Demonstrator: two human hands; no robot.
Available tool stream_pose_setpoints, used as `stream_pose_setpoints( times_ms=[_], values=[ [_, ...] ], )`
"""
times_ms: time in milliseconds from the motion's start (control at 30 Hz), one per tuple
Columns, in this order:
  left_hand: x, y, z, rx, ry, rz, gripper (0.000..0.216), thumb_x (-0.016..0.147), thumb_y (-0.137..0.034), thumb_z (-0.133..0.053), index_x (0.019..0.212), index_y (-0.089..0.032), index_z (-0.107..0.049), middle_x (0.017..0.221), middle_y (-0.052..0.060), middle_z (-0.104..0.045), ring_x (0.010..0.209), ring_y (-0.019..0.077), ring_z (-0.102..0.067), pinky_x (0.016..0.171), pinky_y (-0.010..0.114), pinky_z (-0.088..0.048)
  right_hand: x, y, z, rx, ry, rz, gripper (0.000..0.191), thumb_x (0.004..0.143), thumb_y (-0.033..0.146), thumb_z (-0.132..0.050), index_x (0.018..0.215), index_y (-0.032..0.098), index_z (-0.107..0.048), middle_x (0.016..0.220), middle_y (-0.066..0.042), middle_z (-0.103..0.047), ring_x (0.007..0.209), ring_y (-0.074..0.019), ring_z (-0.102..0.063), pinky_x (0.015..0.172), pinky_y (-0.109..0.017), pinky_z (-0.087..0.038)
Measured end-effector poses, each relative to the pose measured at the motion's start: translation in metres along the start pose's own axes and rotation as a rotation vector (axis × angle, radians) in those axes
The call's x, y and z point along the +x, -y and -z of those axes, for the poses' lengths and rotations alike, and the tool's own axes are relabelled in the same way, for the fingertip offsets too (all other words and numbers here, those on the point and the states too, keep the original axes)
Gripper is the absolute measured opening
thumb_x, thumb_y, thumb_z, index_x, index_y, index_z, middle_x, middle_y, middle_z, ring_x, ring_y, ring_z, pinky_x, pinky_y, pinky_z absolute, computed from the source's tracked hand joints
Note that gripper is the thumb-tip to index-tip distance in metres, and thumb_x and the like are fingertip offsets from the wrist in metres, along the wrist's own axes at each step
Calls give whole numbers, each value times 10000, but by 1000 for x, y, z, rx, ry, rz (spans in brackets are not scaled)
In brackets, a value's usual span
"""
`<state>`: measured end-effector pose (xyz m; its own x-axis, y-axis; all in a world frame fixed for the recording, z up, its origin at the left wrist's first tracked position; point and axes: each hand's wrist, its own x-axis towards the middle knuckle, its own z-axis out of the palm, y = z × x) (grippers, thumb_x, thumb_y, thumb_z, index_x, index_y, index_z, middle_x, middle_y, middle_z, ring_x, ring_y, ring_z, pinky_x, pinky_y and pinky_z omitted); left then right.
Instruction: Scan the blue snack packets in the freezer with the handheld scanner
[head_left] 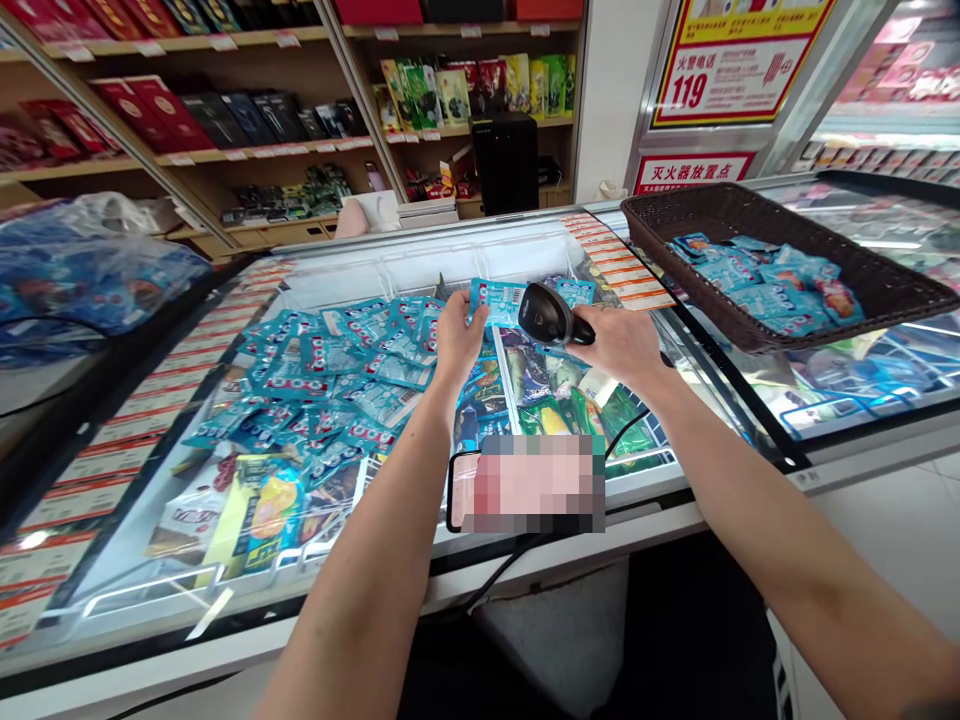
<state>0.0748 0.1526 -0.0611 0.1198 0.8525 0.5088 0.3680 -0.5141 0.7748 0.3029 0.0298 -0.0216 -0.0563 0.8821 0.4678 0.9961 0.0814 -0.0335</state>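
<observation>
Head view, blue packet (501,300) pinched in left hand (460,337), right hand (619,342) gripping scanner (547,315) alongside

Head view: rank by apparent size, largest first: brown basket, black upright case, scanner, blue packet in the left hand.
1. Brown basket
2. Black upright case
3. Unranked: scanner and blue packet in the left hand; they look close, and the scanner hides the packet's end.

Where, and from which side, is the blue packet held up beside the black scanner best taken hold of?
Probably by its left end, coming from the left, thumb on the printed face. The blue packet looks flat and extends rightward from the left grip, which pinches that end, while the black scanner crowds its right end.
</observation>
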Motion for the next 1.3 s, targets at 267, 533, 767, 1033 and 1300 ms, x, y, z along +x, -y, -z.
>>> stream_pose_setpoints(
  times_ms=[267, 533, 767, 1033, 1300],
  values=[
    [0, -1, 0, 35, -5, 2, 127, 875, -302, -569, 969, -218, -555, 880, 18, -643, 797, 149, -581, 717, 280, -420, 0, -1, -2, 6, -19, 8, 369, 855, 517, -580, 1060, 239, -711, 854, -59, -745, 750, -215, -649, 592, -311, -301],
    [-7, -10, 1, 152, -167, -25, 159, 892, -264, -546, 1042, -215, -558, 919, 45, -658, 860, 191, -613, 812, 328, -450, 0, -3, 0, 23, -42, -49, 366, 820, 497, -590, 1054, 249, -722, 783, -52, -724, 721, -221, -639, 589, -303, -302],
    [-8, -8, 7, 304, -279, -34, 480, 875, -236, -549, 1343, -183, -457, 1231, 152, -599, 1199, 305, -559, 1049, 450, -418, 2, -11, 8, 6, -37, -121, 370, 810, 522, -608, 1008, 231, -720, 770, -72, -713, 733, -250, -638, 602, -319, -329],
    [-16, -22, 10, 498, -96, -219, 461, 886, -176, -498, 1323, -311, -559, 1507, 71, -459, 1468, 333, -277, 1186, 595, -189, 5, -25, 18, -65, 6, -73, 388, 810, 522, -610, 1036, 227, -723, 791, -78, -724, 736, -254, -647, 589, -320, -334],
    [-18, -10, 9, 636, 134, -304, 240, 915, -353, -497, 960, -270, -718, 1069, 81, -731, 1209, 308, -581, 1213, 603, -112, -6, -46, 6, -39, 7, -125, 428, 802, 558, -625, 1066, 236, -724, 799, -83, -734, 753, -266, -663, 600, -328, -357]
  ],
)
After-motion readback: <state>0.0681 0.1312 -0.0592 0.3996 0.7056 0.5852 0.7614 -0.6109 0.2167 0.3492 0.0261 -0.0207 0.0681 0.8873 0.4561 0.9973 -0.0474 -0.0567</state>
